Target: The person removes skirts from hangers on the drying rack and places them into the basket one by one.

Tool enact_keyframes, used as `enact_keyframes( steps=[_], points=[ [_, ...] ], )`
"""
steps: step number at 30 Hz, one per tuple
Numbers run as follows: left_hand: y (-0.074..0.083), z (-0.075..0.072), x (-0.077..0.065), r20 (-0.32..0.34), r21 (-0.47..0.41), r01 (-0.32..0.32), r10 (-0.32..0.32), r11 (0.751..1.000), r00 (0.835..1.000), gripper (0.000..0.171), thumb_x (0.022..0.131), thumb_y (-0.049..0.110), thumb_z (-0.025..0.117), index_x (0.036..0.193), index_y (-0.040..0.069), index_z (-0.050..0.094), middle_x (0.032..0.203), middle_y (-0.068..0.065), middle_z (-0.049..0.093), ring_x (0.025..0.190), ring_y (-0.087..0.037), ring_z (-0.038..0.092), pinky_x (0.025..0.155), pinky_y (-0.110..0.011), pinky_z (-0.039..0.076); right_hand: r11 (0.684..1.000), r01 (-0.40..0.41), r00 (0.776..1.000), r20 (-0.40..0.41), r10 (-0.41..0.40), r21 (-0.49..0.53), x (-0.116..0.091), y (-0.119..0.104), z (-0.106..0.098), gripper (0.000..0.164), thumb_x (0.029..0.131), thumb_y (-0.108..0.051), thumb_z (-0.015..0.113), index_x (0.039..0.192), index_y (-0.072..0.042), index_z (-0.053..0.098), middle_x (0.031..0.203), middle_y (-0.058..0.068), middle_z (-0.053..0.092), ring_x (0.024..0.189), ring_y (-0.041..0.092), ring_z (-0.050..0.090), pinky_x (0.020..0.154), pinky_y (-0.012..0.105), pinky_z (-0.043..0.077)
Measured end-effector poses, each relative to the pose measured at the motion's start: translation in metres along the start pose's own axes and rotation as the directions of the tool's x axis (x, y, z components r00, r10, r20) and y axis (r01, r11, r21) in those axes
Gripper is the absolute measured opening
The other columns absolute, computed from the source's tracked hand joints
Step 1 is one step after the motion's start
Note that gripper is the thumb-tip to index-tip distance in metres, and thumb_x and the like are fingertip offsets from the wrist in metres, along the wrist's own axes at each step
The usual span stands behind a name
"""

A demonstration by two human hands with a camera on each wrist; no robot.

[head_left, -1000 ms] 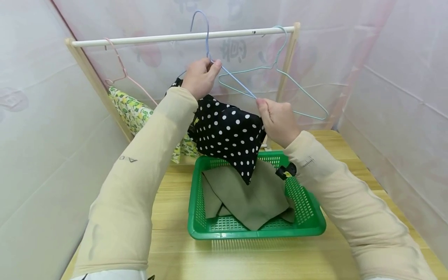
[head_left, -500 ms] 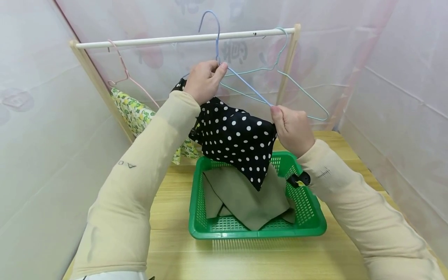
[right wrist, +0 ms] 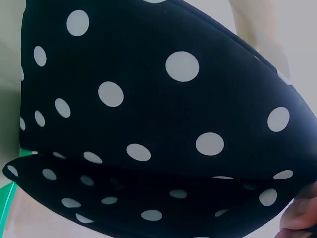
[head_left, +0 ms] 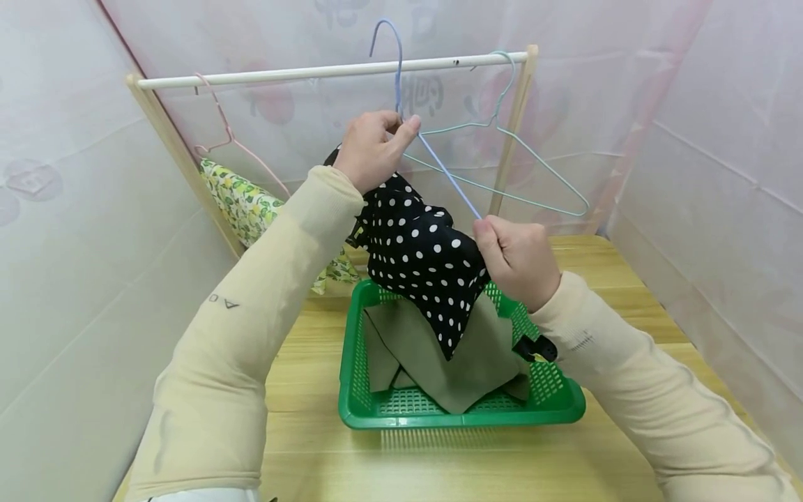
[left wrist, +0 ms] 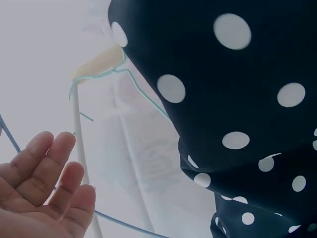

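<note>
A blue wire hanger [head_left: 400, 66] is held up in front of the rack, its hook above the white bar. My left hand [head_left: 376, 150] pinches it just below the hook with thumb and forefinger; the other fingers [left wrist: 64, 193] are loosely bent in the left wrist view. My right hand [head_left: 519, 258] grips the hanger's right arm together with a corner of black cloth with white polka dots [head_left: 420, 244]. The cloth hangs between my hands, a pointed end over the green basket [head_left: 461, 420]. An olive-green cloth [head_left: 452, 355] lies folded in that basket.
The white bar [head_left: 301, 72] on wooden posts carries a pink hanger [head_left: 224, 125] with lemon-print cloth [head_left: 241, 199] at left and a bare mint-green hanger [head_left: 546, 167] at right. Pale curtains [head_left: 709, 209] enclose the wooden table [head_left: 351, 464].
Both hands have moved right with the blue hanger. In the last half second my right hand has dropped lower, tilting the hanger's right arm more steeply and lowering the polka-dot cloth.
</note>
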State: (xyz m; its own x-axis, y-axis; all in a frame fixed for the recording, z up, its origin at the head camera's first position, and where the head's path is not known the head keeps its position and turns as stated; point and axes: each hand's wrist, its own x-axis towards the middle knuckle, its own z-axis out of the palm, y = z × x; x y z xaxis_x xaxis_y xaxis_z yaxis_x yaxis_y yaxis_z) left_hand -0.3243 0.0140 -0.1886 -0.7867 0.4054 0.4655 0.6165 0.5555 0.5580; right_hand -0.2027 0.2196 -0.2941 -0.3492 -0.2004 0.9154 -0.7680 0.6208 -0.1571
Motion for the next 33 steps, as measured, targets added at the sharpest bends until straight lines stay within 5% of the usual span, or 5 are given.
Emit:
enact_keyframes(
  steps=[6,18,33],
  points=[
    [0.003,-0.004,-0.007,0.011,-0.019,-0.005,0.005,1.000,1.000,0.039,0.099,0.044,0.049,0.098,0.010,0.068,0.091,-0.001,0.067,0.076,-0.012,0.063,0.074,-0.024,0.043,0.998,0.023,0.999,0.045,-0.026,0.064,-0.005,-0.012,0.006,0.042,0.096,-0.023,0.046,0.056,-0.015,0.037,0.049,-0.007,0.026,0.041,0.004,0.021,0.037,0.022,0.017],
    [0.010,-0.012,-0.021,0.038,0.056,0.000,-0.002,0.998,0.999,0.042,0.096,0.050,0.050,0.087,0.013,0.066,0.072,-0.003,0.053,0.065,-0.017,0.043,0.058,-0.027,0.035,0.981,0.055,0.978,0.186,-0.090,0.186,-0.017,-0.034,0.024,0.030,0.089,-0.021,0.058,0.063,-0.015,0.046,0.053,-0.009,0.040,0.042,0.000,0.032,0.038,0.016,0.024],
    [0.008,-0.008,-0.025,-0.004,0.026,-0.078,0.079,0.997,0.997,0.036,0.098,0.041,0.053,0.081,0.015,0.071,0.065,-0.001,0.056,0.063,-0.015,0.044,0.059,-0.025,0.035,0.980,0.039,0.986,0.150,-0.069,0.196,-0.038,-0.029,0.005,0.038,0.103,-0.028,0.037,0.069,-0.012,0.044,0.056,-0.008,0.031,0.044,0.000,0.024,0.040,0.015,0.021]
  ],
)
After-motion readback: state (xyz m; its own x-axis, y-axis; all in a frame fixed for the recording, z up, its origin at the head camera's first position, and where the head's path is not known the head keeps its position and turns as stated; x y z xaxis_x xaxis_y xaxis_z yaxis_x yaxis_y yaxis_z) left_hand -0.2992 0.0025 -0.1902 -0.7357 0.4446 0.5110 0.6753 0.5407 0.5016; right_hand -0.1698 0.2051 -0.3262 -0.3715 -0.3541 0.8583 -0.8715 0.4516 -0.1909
